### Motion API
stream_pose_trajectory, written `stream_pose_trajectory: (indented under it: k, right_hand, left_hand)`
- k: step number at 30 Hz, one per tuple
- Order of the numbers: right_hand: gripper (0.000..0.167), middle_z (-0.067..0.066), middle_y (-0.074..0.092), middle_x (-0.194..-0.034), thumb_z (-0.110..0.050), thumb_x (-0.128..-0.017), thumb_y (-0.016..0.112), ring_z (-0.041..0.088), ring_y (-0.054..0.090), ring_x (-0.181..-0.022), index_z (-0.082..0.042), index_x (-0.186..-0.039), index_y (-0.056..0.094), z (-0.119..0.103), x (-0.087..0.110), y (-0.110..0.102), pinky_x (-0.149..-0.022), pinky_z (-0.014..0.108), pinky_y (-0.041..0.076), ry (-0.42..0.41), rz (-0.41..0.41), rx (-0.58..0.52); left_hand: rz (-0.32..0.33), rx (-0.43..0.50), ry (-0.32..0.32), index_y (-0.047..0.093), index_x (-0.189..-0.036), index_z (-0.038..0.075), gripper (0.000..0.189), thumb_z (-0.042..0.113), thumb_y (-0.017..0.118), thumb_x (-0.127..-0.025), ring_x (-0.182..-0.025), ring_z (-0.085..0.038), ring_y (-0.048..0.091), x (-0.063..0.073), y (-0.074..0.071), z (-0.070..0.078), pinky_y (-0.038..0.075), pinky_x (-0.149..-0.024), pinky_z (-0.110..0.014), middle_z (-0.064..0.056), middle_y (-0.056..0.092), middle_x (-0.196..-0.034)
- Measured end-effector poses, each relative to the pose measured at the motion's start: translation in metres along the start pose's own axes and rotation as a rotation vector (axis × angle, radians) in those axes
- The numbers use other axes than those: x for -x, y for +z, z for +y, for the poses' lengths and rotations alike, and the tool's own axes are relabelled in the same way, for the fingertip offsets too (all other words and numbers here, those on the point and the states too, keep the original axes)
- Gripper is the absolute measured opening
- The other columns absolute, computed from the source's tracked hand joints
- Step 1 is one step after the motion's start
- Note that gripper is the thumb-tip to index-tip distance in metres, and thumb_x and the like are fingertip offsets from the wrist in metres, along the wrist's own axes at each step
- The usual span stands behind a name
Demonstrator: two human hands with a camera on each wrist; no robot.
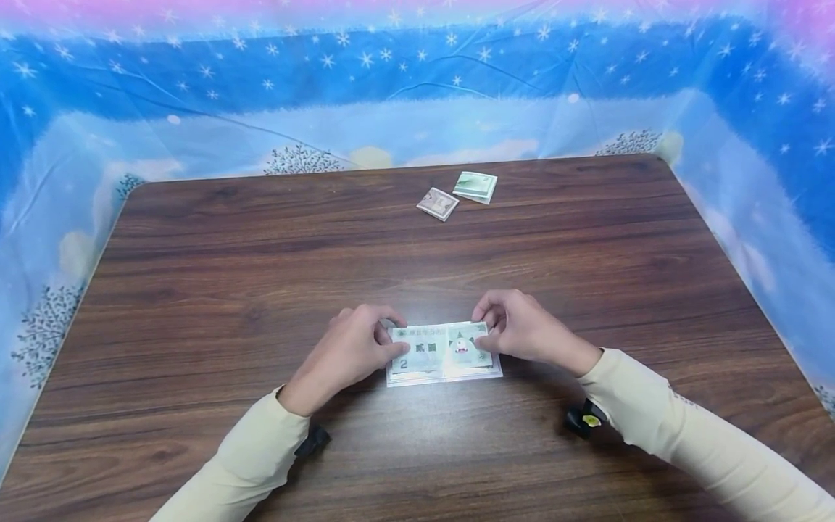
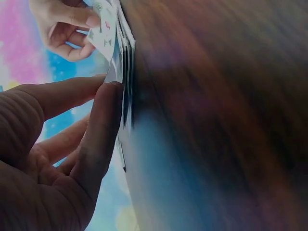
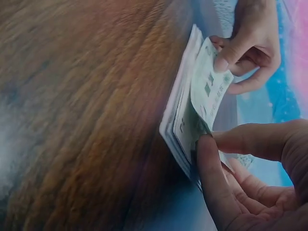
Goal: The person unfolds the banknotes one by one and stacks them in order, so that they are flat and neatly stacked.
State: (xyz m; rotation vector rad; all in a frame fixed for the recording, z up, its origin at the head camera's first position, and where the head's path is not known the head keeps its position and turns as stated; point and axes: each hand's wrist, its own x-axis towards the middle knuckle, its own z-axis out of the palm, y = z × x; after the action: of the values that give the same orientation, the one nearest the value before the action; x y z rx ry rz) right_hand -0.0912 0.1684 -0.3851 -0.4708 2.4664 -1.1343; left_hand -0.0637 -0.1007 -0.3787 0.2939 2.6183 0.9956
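Note:
In the head view, a pale green banknote (image 1: 427,351) with a printed 2 lies over a stack of notes (image 1: 399,380) near the middle of the table. My left hand (image 1: 349,351) pinches its left end between thumb and fingers. At the opposite end, my right hand (image 1: 525,330) pinches the note the same way. The right wrist view shows the top note (image 3: 209,86) lifted and bent above the stack (image 3: 178,108). Thin layered edges of the stack (image 2: 127,72) appear in the left wrist view. The lower notes' faces are mostly hidden.
A folded brown note (image 1: 438,204) and a folded green note (image 1: 476,186) lie side by side near the far edge of the brown wooden table (image 1: 261,254). Behind the table hangs a blue and pink cloth (image 1: 365,65) with snowflakes.

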Motion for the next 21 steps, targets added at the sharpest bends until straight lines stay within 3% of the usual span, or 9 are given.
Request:
stream_pose_trajectory:
  k: [8,13,21]
  right_hand:
    - [0.028,0.000,0.066,-0.075,-0.004,-0.071,0.086,0.011,0.059,-0.069,-0.005,-0.090,0.066,0.0016,0.0008,0.0048,-0.066,0.028,0.051,-0.048,0.053,0.161]
    - [0.031,0.000,0.063,-0.076,-0.010,-0.071,0.090,0.012,0.057,-0.069,-0.007,-0.090,0.066,0.0038,0.0008,0.0039,-0.067,0.030,0.048,-0.047,0.081,0.229]
    - [0.034,0.002,0.063,-0.078,-0.013,-0.071,0.091,0.013,0.058,-0.070,-0.005,-0.094,0.067,0.0013,-0.0012,-0.0015,-0.067,0.031,0.049,-0.031,0.082,0.235]
  left_hand:
    - [0.028,-0.068,0.027,0.074,-0.105,0.007,0.028,0.016,0.086,-0.082,-0.059,-0.009,0.057,0.0017,0.0035,-0.0001,0.047,-0.057,-0.028,0.005,0.065,-0.070]
    - [0.037,-0.108,0.060,0.074,-0.102,0.007,0.027,0.018,0.087,-0.080,-0.058,-0.010,0.054,0.0010,0.0033,-0.0005,0.045,-0.061,-0.030,0.005,0.062,-0.070]
    - [0.044,-0.100,0.111,0.074,-0.103,0.007,0.023,0.018,0.083,-0.084,-0.056,-0.007,0.053,-0.0004,0.0020,-0.0006,0.044,-0.062,-0.030,0.008,0.061,-0.067]
